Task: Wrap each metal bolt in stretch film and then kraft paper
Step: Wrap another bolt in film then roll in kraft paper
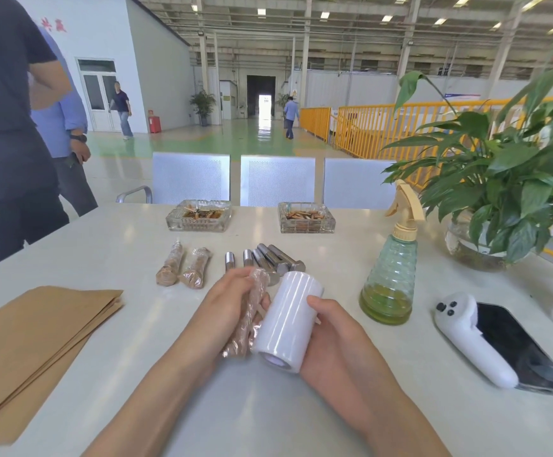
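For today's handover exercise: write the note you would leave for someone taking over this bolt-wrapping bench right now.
Left hand grips a wrapped bolt, brown under film. Right hand holds the stretch film roll against it.
Two wrapped bolts lie on the table, bare metal bolts beside them.
Kraft paper sheets are stacked at the left.
Left: finish the held bolt, then wrap the bare ones.

Film-wrapped bolt (248, 319) in left hand (223, 311), stretch film roll (287, 319) in right hand (329, 338).
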